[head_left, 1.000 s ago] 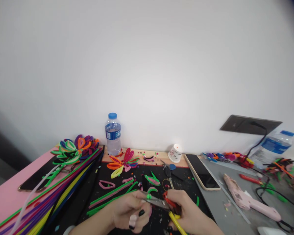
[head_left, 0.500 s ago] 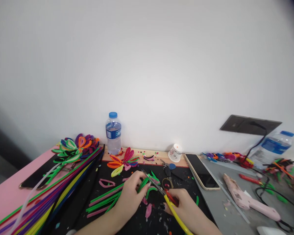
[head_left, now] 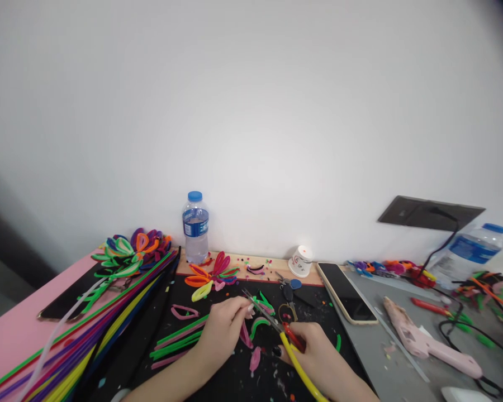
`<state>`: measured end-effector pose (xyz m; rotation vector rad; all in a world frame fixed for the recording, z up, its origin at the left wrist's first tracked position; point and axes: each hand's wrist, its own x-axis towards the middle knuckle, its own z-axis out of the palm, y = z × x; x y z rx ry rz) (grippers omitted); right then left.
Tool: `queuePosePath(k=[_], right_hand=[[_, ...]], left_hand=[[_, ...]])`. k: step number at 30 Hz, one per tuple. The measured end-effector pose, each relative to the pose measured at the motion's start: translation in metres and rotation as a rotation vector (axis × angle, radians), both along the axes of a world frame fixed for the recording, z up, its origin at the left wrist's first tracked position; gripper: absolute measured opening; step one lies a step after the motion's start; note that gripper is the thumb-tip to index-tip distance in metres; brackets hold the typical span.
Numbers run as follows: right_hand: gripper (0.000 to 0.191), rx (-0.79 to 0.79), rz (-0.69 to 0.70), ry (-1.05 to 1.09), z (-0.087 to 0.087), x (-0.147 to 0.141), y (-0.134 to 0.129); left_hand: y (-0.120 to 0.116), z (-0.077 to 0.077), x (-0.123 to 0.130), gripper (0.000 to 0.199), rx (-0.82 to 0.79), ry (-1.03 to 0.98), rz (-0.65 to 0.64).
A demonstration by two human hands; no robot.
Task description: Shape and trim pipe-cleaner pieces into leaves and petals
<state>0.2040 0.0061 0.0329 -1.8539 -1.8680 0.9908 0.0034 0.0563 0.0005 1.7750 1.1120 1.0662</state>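
Note:
My right hand is closed around the yellow and red handles of long-nosed pliers, whose silver jaws point up and left. My left hand is closed in a pinch beside the jaw tips; what it holds, if anything, is hidden. Cut green and pink pipe cleaners lie partly behind my left wrist. Between my hands are a pink petal-shaped loop and a curved green piece. Another pink loop rests on the black mat.
A water bottle, a multicoloured pipe-cleaner flower, an upturned paper cup, keys and a phone stand behind. Long pipe cleaners fill the left. A pink glue gun and its black cable lie right.
The green piece near my left fingertips no longer shows there. My left hand has shifted slightly, and its fingers are drawn closer together. At far right another person's hand has left view.

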Motion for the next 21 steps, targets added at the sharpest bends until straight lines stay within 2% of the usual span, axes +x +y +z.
queuePosePath(k=[6,15,21], right_hand=[[0.024,0.090,0.022,-0.073,-0.003,0.007,0.002],[0.028,0.153,0.124,-0.147,-0.004,0.016,0.006],[0.036,0.164,0.260,-0.135,0.002,0.020,0.007]], left_hand=[[0.004,0.009,0.003,0.025,-0.301,-0.282,-0.119],[0.007,0.001,0.001,0.029,-0.685,-0.700,-0.378],[0.001,-0.007,0.000,0.029,-0.912,-0.851,-0.551]])
